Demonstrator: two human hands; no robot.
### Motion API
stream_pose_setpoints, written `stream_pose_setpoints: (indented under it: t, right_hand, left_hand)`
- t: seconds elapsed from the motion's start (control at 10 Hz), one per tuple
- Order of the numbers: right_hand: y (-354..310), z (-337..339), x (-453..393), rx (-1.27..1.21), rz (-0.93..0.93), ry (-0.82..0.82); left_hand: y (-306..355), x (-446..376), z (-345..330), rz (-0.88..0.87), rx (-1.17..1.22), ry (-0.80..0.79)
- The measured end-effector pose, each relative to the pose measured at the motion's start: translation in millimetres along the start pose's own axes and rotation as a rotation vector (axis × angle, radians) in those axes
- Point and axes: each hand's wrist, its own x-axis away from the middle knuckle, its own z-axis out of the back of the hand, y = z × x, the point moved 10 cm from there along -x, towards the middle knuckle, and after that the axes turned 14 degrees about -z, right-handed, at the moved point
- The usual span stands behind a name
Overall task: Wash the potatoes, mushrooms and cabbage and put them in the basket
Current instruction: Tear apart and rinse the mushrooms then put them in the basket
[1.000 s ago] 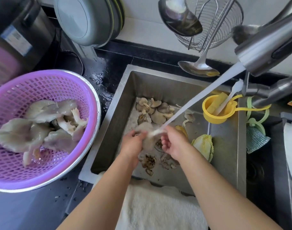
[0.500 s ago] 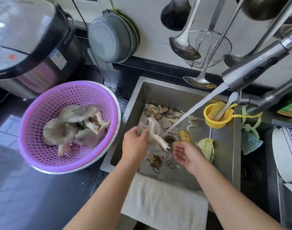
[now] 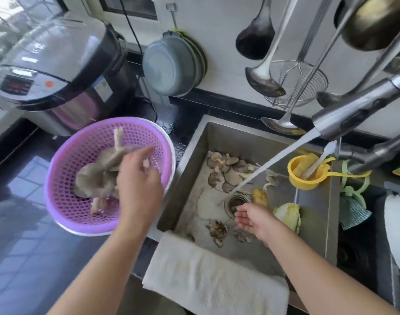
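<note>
The purple basket stands on the dark counter left of the steel sink and holds grey oyster mushrooms. My left hand hovers over the basket with fingers loosely extended; a blurred mushroom cluster with its stem up sits right beside them. In the sink lie more mushrooms, a yellowish potato by the drain, a piece of cabbage and mushroom scraps. My right hand is held palm-up and empty near the drain.
Water runs from the faucet into the sink. A white towel drapes over the sink's front edge. A rice cooker stands behind the basket. A yellow strainer cup hangs at the sink's right; ladles hang above.
My left hand carried a mushroom cluster from under the water stream leftward over the basket. My right hand let go and stayed low in the sink, now open.
</note>
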Motion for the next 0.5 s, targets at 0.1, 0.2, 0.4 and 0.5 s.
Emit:
stream_pose_setpoints:
  t: [0.1, 0.2, 0.4, 0.5]
  right_hand:
    - [-20.0, 18.1, -18.4, 0.066, 0.098, 0.056]
    - [-55.2, 29.7, -37.3, 0.277, 0.312, 0.211]
    - [-147.6, 3.6, -58.2, 0.887, 0.688, 0.501]
    - [-167.7, -20.7, -120.1, 1.262, 0.672, 0.543]
  left_hand:
    - [17.3, 27.9, -93.0, -0.026, 0.179, -0.261]
    - [-36.7, 62.7, -212.9, 0.295, 0.218, -0.647]
    - [-151.8, 89.6, -300.6, 0.724, 0.278, -0.697]
    - [-171.7, 84.5, -308.8, 0.668, 0.225, -0.684]
